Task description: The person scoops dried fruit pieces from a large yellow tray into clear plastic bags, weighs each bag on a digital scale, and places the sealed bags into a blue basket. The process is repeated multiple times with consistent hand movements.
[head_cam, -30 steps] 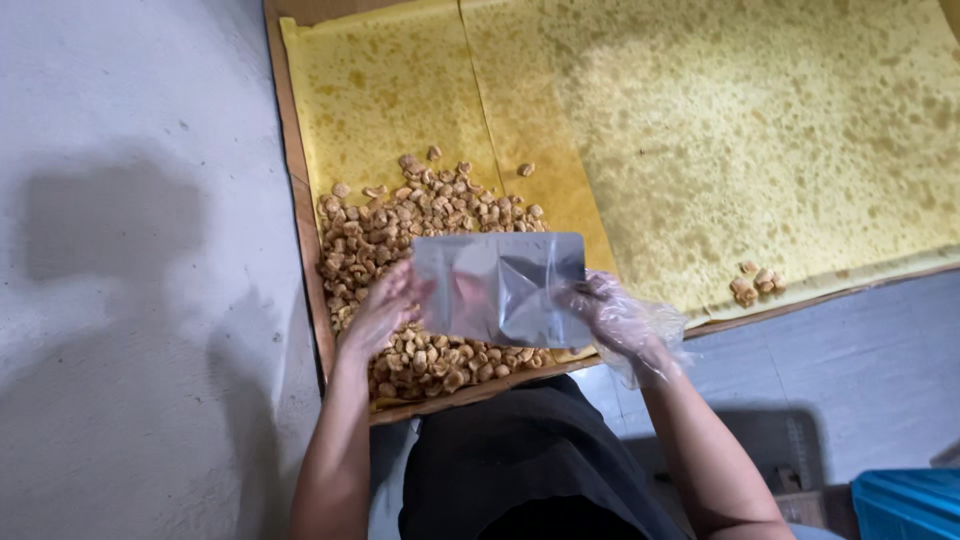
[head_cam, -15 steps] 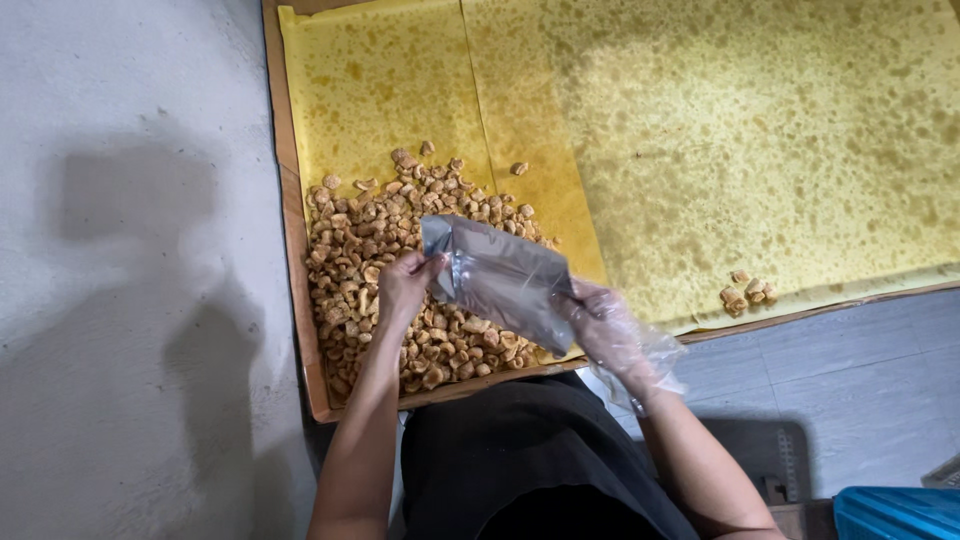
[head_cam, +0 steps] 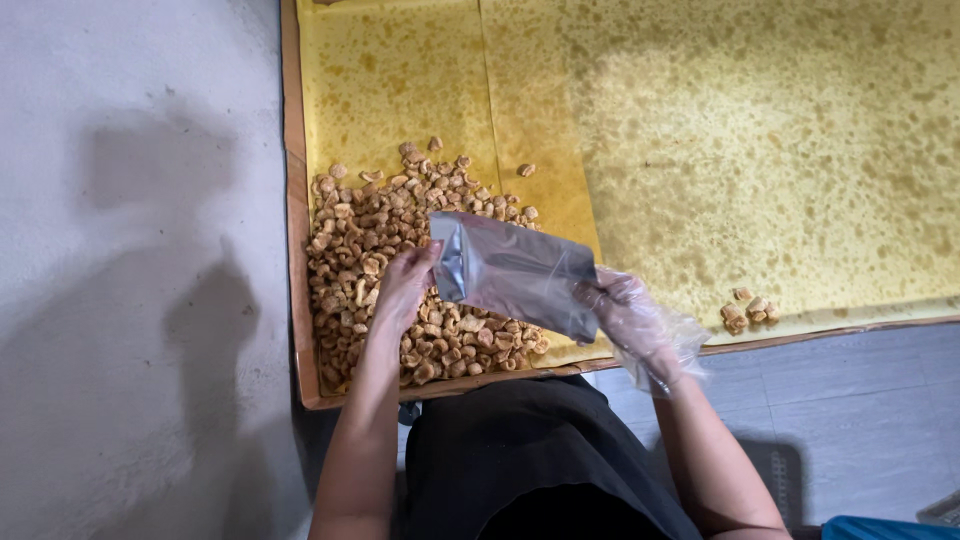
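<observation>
A silvery foil pouch (head_cam: 512, 272) is held between both hands above a heap of small golden-brown fried snack pieces (head_cam: 385, 260). My left hand (head_cam: 405, 285), bare, grips the pouch's left end near its mouth. My right hand (head_cam: 632, 315), in a clear plastic glove, holds the pouch's right end. The pouch lies tilted, left end higher and farther from me. The heap sits on oil-stained yellow paper (head_cam: 700, 140) inside a shallow wooden tray (head_cam: 297, 300).
A few stray snack pieces (head_cam: 745, 310) lie near the tray's front edge at right. A grey concrete wall or floor (head_cam: 130, 270) runs along the left. Grey tiles (head_cam: 860, 400) lie at the lower right, with a blue object (head_cam: 885, 528) in the corner.
The pouch has turned from flat and facing me to tilted, its left end swung away over the heap. Both hands have kept hold of it.
</observation>
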